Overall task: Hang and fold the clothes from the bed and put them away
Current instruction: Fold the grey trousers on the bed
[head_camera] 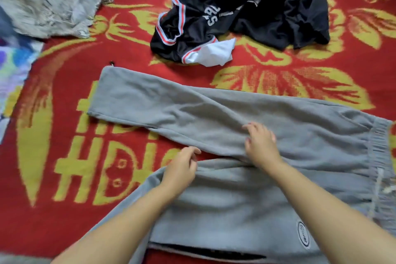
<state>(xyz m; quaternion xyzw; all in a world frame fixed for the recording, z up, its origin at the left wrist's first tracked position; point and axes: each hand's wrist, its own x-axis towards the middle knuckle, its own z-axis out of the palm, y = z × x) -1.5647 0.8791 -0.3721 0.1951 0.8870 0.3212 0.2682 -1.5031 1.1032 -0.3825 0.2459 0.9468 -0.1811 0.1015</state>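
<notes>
Grey sweatpants lie spread across the red and yellow bed cover, waistband to the right, one leg stretched out to the left and the other leg nearer me. My right hand rests on the far leg near the crotch, fingers bent into the fabric. My left hand sits at the upper edge of the near leg, fingers loosely curled; whether it pinches the cloth is unclear. A black jersey with red and white trim lies crumpled further back, beside a black garment.
A white cloth pokes out from under the jersey. A grey patterned fabric is bunched at the top left. A colourful sheet shows at the left edge.
</notes>
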